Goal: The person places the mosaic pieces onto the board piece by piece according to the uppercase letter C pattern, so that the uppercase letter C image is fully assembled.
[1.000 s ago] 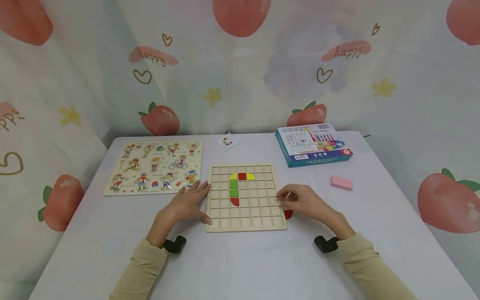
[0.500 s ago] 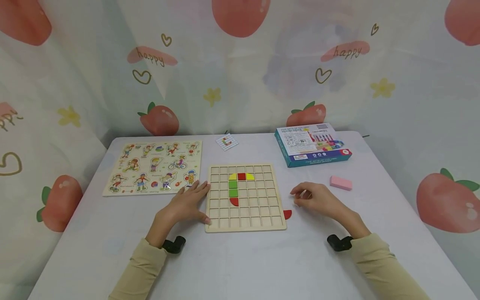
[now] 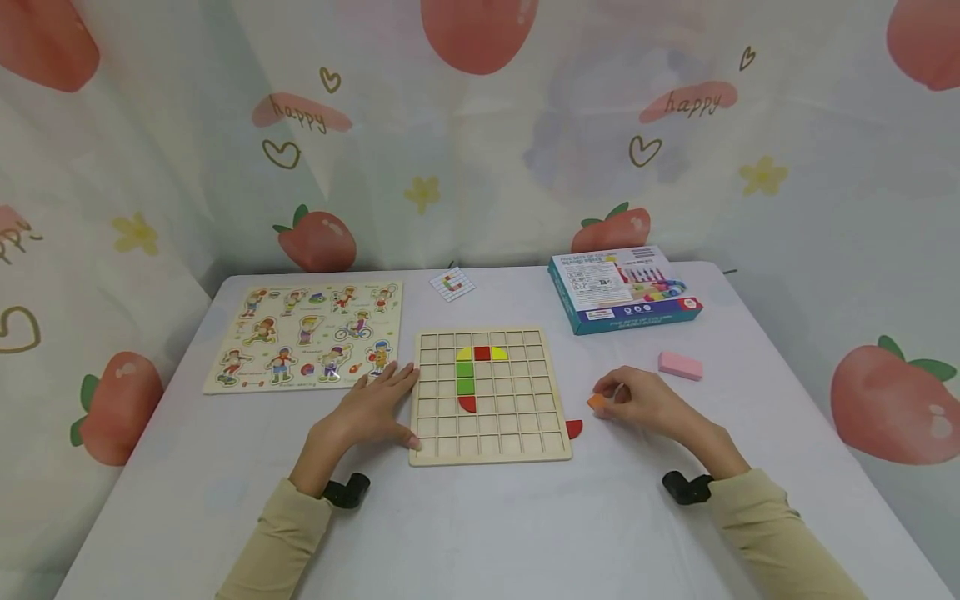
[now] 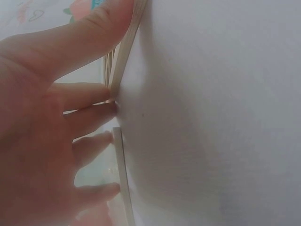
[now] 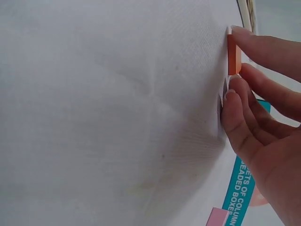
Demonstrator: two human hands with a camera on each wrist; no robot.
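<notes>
A wooden grid board [image 3: 517, 450] lies mid-table, with yellow, red and green flat pieces set in an angular line. My left hand [image 3: 371, 408] spreads along its left side, the thumb on the lower left corner and the fingertips at the edge. In the left wrist view, the straight fingers [image 4: 89, 96] touch the board's side. To the right of the board, my right hand [image 3: 645, 404] pinches a small orange block [image 3: 596, 402] between thumb and index finger, down at the cloth. Partly beneath the board's right edge sits a rounded red piece [image 3: 574, 429].
A picture puzzle board [image 3: 300, 333] lies at the back left. A small pattern card [image 3: 453, 284] is behind the grid board. Back right are a blue-edged box [image 3: 630, 292] and a pink block [image 3: 681, 365].
My right hand has moved right, away from the board's edge, uncovering the red piece. An orange block now shows in its fingertips. The left hand stays put.
</notes>
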